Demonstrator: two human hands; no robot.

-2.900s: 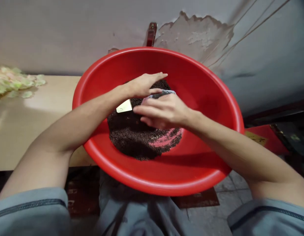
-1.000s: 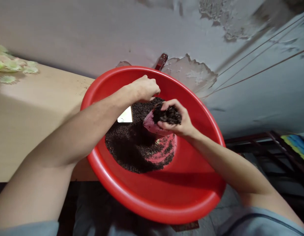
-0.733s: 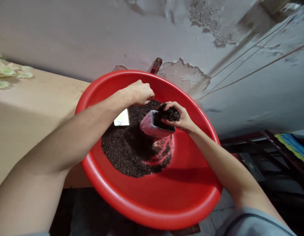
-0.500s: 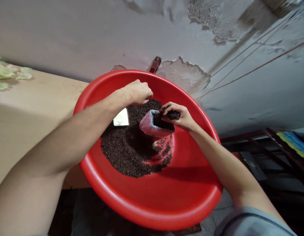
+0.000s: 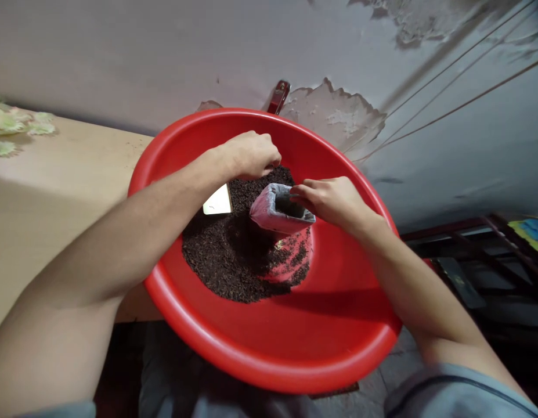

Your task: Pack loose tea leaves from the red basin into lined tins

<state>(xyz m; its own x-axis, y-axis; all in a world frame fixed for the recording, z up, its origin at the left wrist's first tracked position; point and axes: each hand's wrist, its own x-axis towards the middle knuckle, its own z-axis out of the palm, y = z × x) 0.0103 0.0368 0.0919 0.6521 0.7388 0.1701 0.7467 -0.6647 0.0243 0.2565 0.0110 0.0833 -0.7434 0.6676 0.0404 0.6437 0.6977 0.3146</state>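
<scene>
- Peeling grey wall [image 5: 142,58] rises behind everything, its plaster flaked away in ragged patches.
- Pinkish see-through bag [image 5: 269,213] stands within the red basin [image 5: 273,371], a little right of its middle and toward the far edge; its squared mouth gapes upward, base hidden from view.
- Right hand [image 5: 332,200] comes in over the basin's right edge, palm down, its fingers drawn together and dipping at the bag's mouth; whether they grip anything, I cannot tell.
- Left hand [image 5: 253,154] hangs over the far part of the basin, just beside the bag, fingers curled inward; what they may pinch is hidden.
- Dark dry bits [image 5: 225,261] cover the left part of the basin's floor, thinning into streaks just to the near right of the bag.
- Glowing screen [image 5: 217,200] rests among them, near the left forearm, which covers part of it.
- Pale table [image 5: 68,174] runs out from under the basin's left edge; pale artificial-looking flowers [image 5: 16,125] lie at its far left corner.
- Dark red handle-like piece [image 5: 280,96] sticks up past the basin's far edge, against the wall.
- Thin cords [image 5: 451,107] slant across the wall at upper right; below, beyond the basin's right edge, stands a dark frame [image 5: 477,244].
</scene>
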